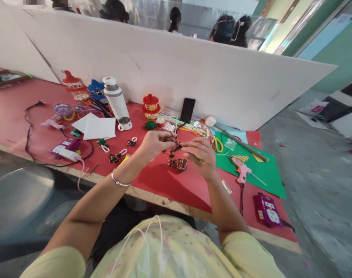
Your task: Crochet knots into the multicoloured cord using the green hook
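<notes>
My left hand is closed in a pinch on dark, multicoloured yarn above the red table. From the other side, my right hand pinches the same strand, its fingertips close to those of the left. Exactly how the yarn is looped between them is too small to tell. Just below lies a round ball of black-and-orange yarn, touching a small tangle of like colour. Left of my wrist are small yarn pieces with white bead loops. A green yarn ball and a red-topped spool sit behind my hands.
A white flask stands back left, near white cards. A phone leans against the white partition. To the right are yellow-handled scissors, a stick, a pink glue gun and a purple power box.
</notes>
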### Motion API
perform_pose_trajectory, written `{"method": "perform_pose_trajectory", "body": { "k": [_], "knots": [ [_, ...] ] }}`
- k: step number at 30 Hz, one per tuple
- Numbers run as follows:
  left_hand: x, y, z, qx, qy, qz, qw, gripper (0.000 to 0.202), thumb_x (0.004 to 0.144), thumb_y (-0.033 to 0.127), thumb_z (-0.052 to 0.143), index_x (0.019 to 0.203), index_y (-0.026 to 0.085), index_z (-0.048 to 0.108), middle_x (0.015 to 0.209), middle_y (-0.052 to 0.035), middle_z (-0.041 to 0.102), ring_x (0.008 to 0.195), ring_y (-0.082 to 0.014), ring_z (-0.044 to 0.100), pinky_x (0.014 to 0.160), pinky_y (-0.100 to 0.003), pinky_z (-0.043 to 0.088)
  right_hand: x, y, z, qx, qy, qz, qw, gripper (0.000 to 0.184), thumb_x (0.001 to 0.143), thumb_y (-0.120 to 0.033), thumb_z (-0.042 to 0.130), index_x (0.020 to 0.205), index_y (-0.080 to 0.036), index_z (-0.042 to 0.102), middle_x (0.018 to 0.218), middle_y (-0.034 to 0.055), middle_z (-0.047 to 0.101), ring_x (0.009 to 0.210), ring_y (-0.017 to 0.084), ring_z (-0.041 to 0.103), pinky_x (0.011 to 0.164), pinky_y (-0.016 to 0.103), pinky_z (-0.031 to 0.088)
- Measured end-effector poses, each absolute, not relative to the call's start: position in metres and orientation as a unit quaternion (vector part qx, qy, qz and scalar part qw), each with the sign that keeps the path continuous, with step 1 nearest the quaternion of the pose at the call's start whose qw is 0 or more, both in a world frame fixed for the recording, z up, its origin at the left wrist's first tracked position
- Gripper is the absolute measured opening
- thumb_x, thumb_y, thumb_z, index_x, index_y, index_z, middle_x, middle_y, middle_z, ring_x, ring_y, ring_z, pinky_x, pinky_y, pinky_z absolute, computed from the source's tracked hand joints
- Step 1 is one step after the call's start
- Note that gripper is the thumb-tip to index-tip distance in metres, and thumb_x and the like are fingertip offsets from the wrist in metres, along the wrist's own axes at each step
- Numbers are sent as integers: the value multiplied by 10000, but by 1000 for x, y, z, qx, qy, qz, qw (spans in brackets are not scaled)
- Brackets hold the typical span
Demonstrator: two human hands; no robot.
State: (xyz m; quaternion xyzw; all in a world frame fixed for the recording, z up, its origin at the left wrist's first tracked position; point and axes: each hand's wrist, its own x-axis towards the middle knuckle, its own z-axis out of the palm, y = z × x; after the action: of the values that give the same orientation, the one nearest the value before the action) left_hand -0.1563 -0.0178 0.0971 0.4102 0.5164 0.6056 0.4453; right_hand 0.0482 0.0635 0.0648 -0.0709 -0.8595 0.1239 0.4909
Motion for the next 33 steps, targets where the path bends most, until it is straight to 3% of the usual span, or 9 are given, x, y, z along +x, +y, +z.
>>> {"method": "perform_pose_trajectory", "body": {
  "k": [5,9,13,18,24,33],
  "knots": [
    [-152,-19,100,360,480,592,537,440,571,203,938,988,115,828,716,-45,750,584,-127,662,474,-206,446,38,50,44,-98,-819,-10,565,470,858,-245,845,1291,-392,737,1218,2,838,1038,250,690,906,435,552],
    [-159,-22,106,344,467,549,602,420,592,183,917,995,98,833,717,-57,755,557,-105,645,480,-188,449,36,50,45,-85,-803,44,589,402,886,-262,813,1260,-395,750,1158,0,849,1055,250,678,890,424,569],
    [-169,-24,112,389,500,524,569,411,604,160,899,1007,107,838,748,-62,767,565,-101,635,444,-176,407,45,61,61,-46,-845,112,520,333,925,-326,771,1247,-407,752,1151,-23,848,1071,244,706,921,453,598],
    [-170,-22,108,428,493,510,560,440,608,187,869,1041,115,836,703,-30,736,521,-98,606,445,-196,439,50,65,73,-37,-869,97,484,342,916,-313,789,1247,-396,757,1196,-32,840,1123,241,701,954,451,593],
    [-169,-19,103,478,546,531,438,310,642,175,839,943,104,834,622,3,675,534,-98,575,480,-206,455,46,60,83,-55,-887,23,459,299,881,-300,832,1171,-356,783,1124,-26,857,1062,244,707,948,456,540],
    [-171,-21,108,506,557,490,440,194,665,119,811,857,117,841,667,-38,746,570,-121,635,549,-232,515,47,56,98,-53,-864,186,465,123,939,-228,722,996,-293,809,893,0,849,881,210,720,885,430,576]
  ]
}}
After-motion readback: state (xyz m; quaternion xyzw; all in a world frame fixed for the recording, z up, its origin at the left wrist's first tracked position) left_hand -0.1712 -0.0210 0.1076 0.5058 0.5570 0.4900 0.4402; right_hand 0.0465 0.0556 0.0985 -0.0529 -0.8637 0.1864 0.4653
